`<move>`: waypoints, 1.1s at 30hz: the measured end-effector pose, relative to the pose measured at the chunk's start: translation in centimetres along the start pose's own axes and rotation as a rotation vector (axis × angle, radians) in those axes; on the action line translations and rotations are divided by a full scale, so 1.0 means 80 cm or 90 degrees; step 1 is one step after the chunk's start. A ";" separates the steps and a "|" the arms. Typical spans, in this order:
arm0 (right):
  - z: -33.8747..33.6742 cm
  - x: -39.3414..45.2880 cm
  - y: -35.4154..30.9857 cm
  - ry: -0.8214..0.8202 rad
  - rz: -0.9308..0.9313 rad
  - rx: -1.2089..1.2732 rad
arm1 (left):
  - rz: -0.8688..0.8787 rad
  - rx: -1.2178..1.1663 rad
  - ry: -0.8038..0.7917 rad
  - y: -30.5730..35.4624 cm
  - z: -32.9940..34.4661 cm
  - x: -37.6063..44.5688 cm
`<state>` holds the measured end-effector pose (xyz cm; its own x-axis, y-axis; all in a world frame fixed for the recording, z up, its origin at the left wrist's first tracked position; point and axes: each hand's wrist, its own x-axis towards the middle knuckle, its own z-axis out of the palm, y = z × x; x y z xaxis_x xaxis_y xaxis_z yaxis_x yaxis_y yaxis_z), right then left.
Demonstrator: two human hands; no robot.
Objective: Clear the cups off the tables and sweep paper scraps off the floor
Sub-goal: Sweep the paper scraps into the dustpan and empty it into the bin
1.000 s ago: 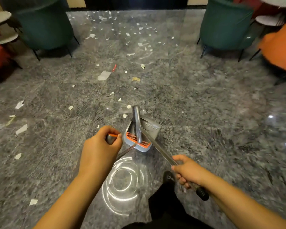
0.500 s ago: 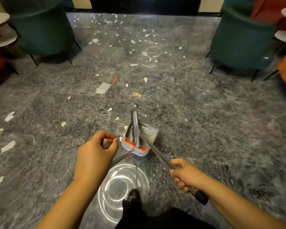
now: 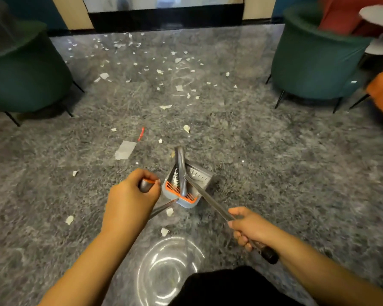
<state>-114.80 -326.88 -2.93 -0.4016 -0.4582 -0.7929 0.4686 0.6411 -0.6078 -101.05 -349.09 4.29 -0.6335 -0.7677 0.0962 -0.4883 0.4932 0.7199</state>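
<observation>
Two green armchairs (image 3: 22, 80) stand at the floor's (image 3: 285, 173) far left and right corners. Paper scraps (image 3: 125, 150) litter its far middle. The dustpan (image 3: 186, 186) sits centrally; the left hand (image 3: 131, 199) grips its handle, fingers curled tight. The right hand (image 3: 250, 228) clasps the broom (image 3: 210, 199) handle.

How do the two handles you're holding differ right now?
The left hand wraps the very top of the dustpan handle, grey with an orange ring. The right hand grips the broom handle below its black end cap, which sticks out behind the hand. Both are slim metal poles that meet at the dustpan.
</observation>
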 end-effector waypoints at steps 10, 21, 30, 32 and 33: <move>-0.134 0.146 -0.181 0.028 -0.016 0.074 | 0.006 0.027 0.002 0.066 0.108 0.248; -0.314 0.281 -0.385 0.054 -0.043 0.055 | -0.010 0.021 0.026 0.172 0.234 0.491; -0.411 0.416 -0.528 0.114 -0.035 0.116 | -0.007 -0.019 -0.022 0.208 0.319 0.698; -0.434 0.444 -0.564 0.122 -0.027 0.122 | -0.006 -0.028 -0.036 0.220 0.342 0.751; -0.447 0.456 -0.582 0.128 -0.026 0.123 | -0.002 -0.027 -0.042 0.226 0.355 0.778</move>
<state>-179.40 -351.42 -2.00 -0.5627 -0.3373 -0.7547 0.5826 0.4859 -0.6515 -166.35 -376.40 3.76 -0.6711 -0.7397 0.0497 -0.4651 0.4723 0.7488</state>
